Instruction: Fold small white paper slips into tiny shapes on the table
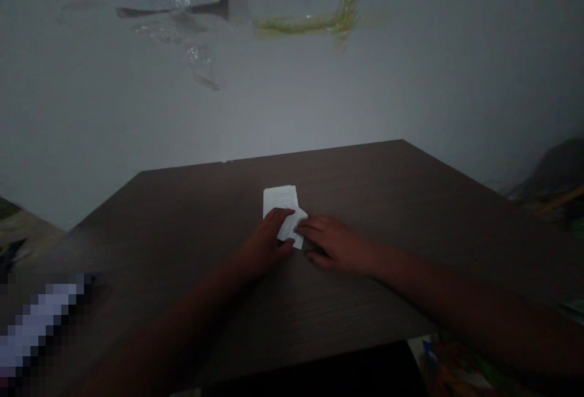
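A small piece of white printed paper [279,195] lies on the brown table, with more than one layer showing at its top edge and a slanted flap at its right side. My left hand [267,242] holds it at the lower left, fingers across its face and thumb near its bottom edge. From the right, my right hand [335,244] reaches in with its fingers stretched out. Its fingertips touch the flap, while the thumb rests lower, apart from the paper. The paper's lower left part is hidden under my left hand.
The wood-grain table [365,184] stands against a pale wall [319,99] with taped sheets and clear tape above. A pixelated bright object [41,324] is at the lower left. Colourful items [456,366] lie below the table's front edge, at the right. The room is dim.
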Available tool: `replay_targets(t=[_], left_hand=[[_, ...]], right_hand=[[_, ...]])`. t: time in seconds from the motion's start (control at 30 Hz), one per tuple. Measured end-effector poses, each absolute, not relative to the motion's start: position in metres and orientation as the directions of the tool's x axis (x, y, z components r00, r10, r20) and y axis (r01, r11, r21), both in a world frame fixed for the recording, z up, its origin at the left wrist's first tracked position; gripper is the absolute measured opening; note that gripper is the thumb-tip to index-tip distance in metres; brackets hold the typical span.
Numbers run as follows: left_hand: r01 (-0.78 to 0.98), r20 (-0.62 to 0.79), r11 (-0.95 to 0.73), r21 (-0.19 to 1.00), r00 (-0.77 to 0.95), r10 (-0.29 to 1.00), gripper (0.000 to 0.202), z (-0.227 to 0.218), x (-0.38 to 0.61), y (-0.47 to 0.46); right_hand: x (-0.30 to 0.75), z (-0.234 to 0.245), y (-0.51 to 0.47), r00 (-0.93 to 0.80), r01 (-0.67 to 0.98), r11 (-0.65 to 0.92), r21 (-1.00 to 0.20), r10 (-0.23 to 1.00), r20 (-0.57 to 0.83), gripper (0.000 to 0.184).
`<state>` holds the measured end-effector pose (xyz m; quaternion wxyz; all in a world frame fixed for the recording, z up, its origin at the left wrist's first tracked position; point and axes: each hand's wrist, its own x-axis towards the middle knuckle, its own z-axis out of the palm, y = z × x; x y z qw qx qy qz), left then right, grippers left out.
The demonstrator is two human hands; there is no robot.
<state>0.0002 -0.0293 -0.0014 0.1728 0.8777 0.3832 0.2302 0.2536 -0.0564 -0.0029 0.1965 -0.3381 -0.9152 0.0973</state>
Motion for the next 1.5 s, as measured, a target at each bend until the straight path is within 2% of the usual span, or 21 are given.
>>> replay_targets(t=[0.13,0.3,0.67,0.83,0.97,1.1,1.27,1.4,1.5], left_hand=[[0.630,0.288,-0.643,0.435,0.579,0.763,0.058,-0.003,-0.003,-0.029],[0.635,0.160,-0.711,0.303,0.702,0.694,0.038,0.000,-0.009,-0.027],[0.586,-0.015,-0.790,0.180,0.805,0.593,0.044,0.026,0.000,-0.044],[0.542,-0.024,-0.819,0.187,0.836,0.548,0.040,0.029,0.002,-0.049],[0.520,-0.015,-0.820,0.241,0.846,0.533,0.040,0.030,0.000,-0.049],[0.479,0.046,-0.826,0.297,0.857,0.514,0.031,0.031,0.000,-0.050],[0.486,0.060,-0.809,0.330,0.845,0.532,0.035,0.024,-0.003,-0.048],[0.478,0.011,-0.816,0.325,0.861,0.508,0.035,0.023,-0.004,-0.046],[0.498,0.044,-0.807,0.318,0.843,0.537,0.034,0.026,-0.001,-0.047]], right_hand=[[0.255,-0.005,-0.055,-0.718,0.607,0.743,-0.282,0.665,0.208,0.044],[0.259,0.000,-0.054,-0.722,0.586,0.750,-0.308,0.655,0.221,0.043],[0.265,-0.001,-0.044,-0.652,0.680,0.687,-0.256,0.726,0.216,0.036],[0.267,-0.006,-0.035,-0.582,0.745,0.620,-0.247,0.784,0.216,0.031],[0.268,-0.008,-0.034,-0.517,0.796,0.558,-0.233,0.828,0.217,0.031],[0.267,-0.011,-0.035,-0.486,0.776,0.549,-0.311,0.834,0.261,0.023],[0.266,-0.016,-0.029,-0.442,0.728,0.545,-0.416,0.837,0.322,0.004],[0.264,-0.016,-0.028,-0.408,0.698,0.514,-0.498,0.858,0.313,0.006],[0.263,-0.014,-0.032,-0.388,0.676,0.520,-0.522,0.854,0.347,0.009]])
